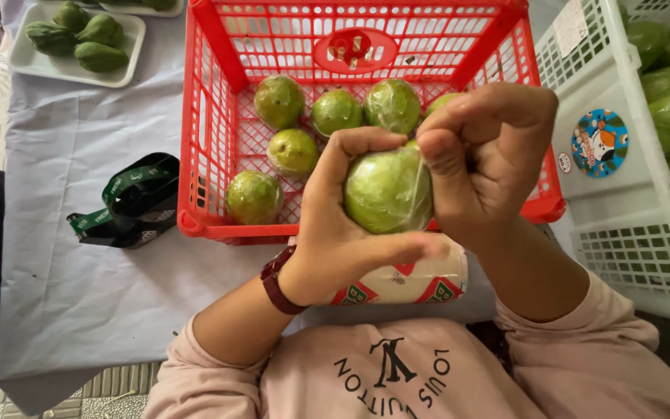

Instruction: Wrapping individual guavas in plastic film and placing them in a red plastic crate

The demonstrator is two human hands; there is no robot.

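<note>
Nearest the lens: pink sweatshirt, sleeves pushed up. Above it, left hand, dark red strap at the wrist, cupped around a green fruit; right hand closed, pinching clear film at the fruit's right side. Fruit held over the near rim of a red crate containing six more wrapped fruits. Film roll directly below the hands. White basket to the right; white tray of green vegetables far left.

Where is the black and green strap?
The strap lies on the cloth, left of the red crate.
</note>
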